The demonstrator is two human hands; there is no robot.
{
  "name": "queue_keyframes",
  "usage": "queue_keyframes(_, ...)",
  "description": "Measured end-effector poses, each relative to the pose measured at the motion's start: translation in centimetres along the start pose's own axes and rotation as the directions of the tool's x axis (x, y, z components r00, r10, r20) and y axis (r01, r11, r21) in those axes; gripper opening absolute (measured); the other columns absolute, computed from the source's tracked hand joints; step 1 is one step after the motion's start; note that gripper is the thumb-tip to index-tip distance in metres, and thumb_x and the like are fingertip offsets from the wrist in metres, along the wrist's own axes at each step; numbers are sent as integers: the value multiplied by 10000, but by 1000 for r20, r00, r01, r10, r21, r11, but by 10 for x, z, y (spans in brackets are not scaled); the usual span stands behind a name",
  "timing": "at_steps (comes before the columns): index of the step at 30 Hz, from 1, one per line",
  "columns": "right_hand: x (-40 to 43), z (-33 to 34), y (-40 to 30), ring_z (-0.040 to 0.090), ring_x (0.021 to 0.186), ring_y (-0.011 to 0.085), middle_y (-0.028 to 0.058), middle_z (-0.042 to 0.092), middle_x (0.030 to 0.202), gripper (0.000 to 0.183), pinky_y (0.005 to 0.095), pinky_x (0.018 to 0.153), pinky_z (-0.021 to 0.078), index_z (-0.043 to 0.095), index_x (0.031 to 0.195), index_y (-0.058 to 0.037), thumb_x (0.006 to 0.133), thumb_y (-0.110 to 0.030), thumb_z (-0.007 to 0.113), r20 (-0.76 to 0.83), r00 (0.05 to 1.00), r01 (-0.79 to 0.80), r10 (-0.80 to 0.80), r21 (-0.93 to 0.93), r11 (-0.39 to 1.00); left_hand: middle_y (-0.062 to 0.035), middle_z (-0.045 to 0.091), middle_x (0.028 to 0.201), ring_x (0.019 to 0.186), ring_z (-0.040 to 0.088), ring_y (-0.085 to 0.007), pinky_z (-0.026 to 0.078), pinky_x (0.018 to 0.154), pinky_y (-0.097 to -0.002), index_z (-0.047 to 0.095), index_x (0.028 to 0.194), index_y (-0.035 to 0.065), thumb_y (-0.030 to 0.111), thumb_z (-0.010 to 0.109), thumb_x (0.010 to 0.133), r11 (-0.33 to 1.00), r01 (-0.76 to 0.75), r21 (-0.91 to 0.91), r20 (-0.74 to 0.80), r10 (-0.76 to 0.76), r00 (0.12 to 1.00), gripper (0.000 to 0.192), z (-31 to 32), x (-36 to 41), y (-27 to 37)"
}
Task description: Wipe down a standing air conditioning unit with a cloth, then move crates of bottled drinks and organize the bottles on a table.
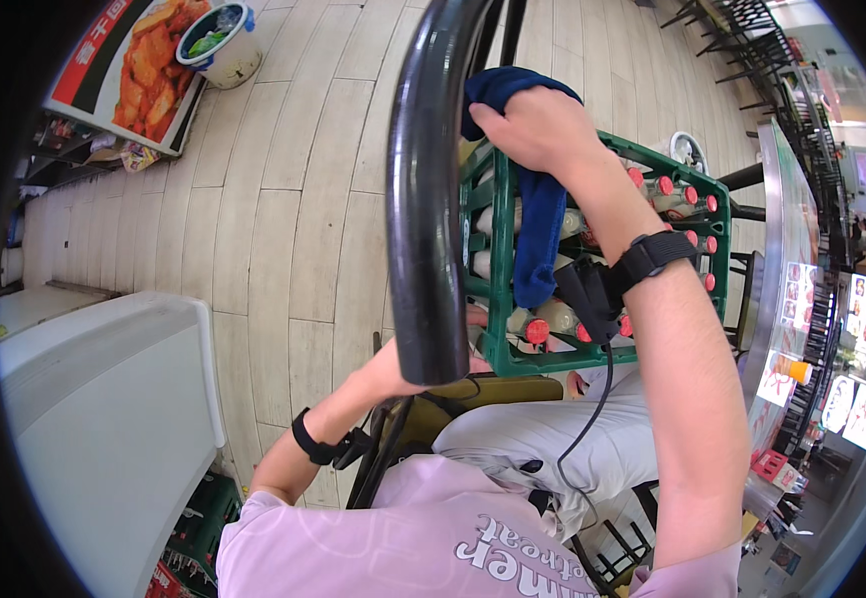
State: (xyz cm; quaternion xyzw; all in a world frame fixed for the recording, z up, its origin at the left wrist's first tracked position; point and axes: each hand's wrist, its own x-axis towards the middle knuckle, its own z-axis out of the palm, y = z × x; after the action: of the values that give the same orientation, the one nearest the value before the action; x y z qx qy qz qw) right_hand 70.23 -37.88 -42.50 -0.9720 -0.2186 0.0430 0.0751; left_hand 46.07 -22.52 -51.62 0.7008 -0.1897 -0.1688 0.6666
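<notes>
A thick, glossy black curved rail, apparently a chair's backrest, stands upright before me. My right hand is closed on a dark blue cloth, pressed beside the rail's upper part. One end of the cloth hangs down over the rim of a green plastic crate. Glass bottles with red caps fill the crate. My left hand grips the rail's lower end from behind. The rail hides most of that hand, with fingertips showing past its right side.
An olive chair seat lies below the crate. A white chest freezer stands at left, with more crates under its edge. A waste bin stands at upper left. A metal-edged table and black chairs line the right.
</notes>
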Motion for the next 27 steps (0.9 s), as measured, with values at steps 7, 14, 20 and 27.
queue_keyframes(7,-16,11,16,637,597,360,156,631,589,502,439,599,519,657,586,-25,857,-436,554,-247,940,247,-234,19,969,-74,622,1152,739,678,-218,557,629,-341,588,1178,58,129,804,708,881,-11,473,-134,84,987,522,25,3,-6)
queue_keyframes(14,-85,6,-22,615,764,358,184,633,707,385,438,815,488,640,625,28,726,-340,686,-164,820,566,-548,86,820,-76,631,1098,706,674,-236,542,593,-361,588,1069,69,177,819,696,870,84,486,-268,57,962,452,33,-14,-11)
queue_keyframes(20,-201,-2,-56,616,803,316,131,620,713,343,411,845,494,664,739,16,708,-322,711,-8,780,592,-626,335,733,-154,635,1085,830,670,-336,559,721,-412,615,1135,36,153,729,770,994,61,87,-261,-36,965,400,34,-15,-17)
queue_keyframes(27,-281,-34,-53,539,543,319,101,505,537,350,466,576,431,530,587,-21,816,-243,674,-136,955,275,-264,741,612,-172,647,989,862,691,-323,538,681,-391,492,1275,29,186,729,812,942,233,243,-118,-210,971,543,31,5,16)
